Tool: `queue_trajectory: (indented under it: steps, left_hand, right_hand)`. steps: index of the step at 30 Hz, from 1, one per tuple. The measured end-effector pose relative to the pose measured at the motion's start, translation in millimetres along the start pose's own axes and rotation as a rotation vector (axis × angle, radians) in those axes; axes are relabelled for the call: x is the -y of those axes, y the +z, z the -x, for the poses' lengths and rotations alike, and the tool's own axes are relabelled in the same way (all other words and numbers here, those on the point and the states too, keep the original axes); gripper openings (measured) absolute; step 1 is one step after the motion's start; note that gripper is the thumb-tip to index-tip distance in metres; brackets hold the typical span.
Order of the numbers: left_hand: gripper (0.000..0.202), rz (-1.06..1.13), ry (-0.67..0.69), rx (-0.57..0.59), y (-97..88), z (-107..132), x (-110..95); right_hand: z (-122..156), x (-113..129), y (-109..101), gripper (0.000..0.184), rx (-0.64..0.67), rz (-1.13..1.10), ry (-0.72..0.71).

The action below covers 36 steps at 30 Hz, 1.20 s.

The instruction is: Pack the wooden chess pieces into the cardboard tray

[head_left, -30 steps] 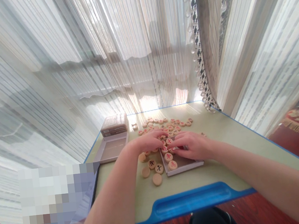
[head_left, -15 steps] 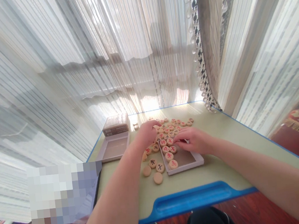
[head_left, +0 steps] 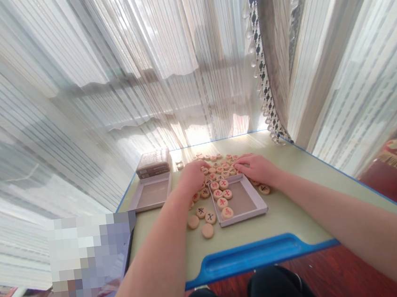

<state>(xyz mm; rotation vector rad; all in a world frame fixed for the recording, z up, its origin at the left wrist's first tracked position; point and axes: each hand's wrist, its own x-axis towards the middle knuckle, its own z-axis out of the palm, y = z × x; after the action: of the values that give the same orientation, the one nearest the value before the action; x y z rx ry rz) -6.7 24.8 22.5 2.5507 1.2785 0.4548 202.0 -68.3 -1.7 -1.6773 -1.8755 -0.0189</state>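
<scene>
Right hand [head_left: 257,169] has shifted off the tray [head_left: 257,199] to join left hand [head_left: 194,175] on the pieces [head_left: 221,162] near the far edge of the table [head_left: 302,189], fingers [head_left: 243,164] together, grip hidden; a careless sweep could knock some off.

The left hand [head_left: 195,176] covers several wooden pieces [head_left: 218,167], and I can't tell whether its fingers [head_left: 202,167] grip one. It's the same with the right hand [head_left: 259,169], which hides the far corner of the shallow tray [head_left: 241,204]. The marks on the pieces are too small to read. A blurred patch [head_left: 90,268] masks the lower left, and both forearms run off the bottom edge.
</scene>
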Motion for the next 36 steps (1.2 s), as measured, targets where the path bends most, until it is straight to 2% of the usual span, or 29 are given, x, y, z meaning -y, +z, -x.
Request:
queue_trajectory:
  steps: [4, 9, 12, 17, 22, 27, 36]
  left_hand:
    - [0.041, -0.041, 0.007, 0.041, -0.4, 1, -1]
    - [0.039, -0.044, 0.040, 0.045, 1.7, 1, -5]
    - [0.038, -0.018, 0.096, 0.078, 5.0, -1, -8]
    - [0.035, -0.015, 0.099, 0.093, 5.6, -1, -17]
    - [0.039, 0.032, 0.193, 0.032, 5.6, 3, -21]
    - [0.050, 0.059, 0.226, 0.112, 5.4, 5, -22]
    - [0.058, -0.038, 0.286, 0.074, 1.5, 5, -21]
  right_hand:
    - [2, 3, -5, 0.028, 0.044, 0.020, 0.016]
    - [0, 6, -5, 0.030, 0.057, -0.072, -0.166]
    - [-1, 8, -1, 0.039, 0.143, -0.015, -0.216]
    - [-1, 12, -2, 0.052, 0.226, 0.121, -0.160]
    - [-3, 10, -5, 0.042, 0.175, 0.101, -0.168]
    - [-6, 0, -5, 0.036, 0.104, 0.164, -0.023]
    - [-9, -11, -11, 0.035, 0.094, 0.198, 0.058]
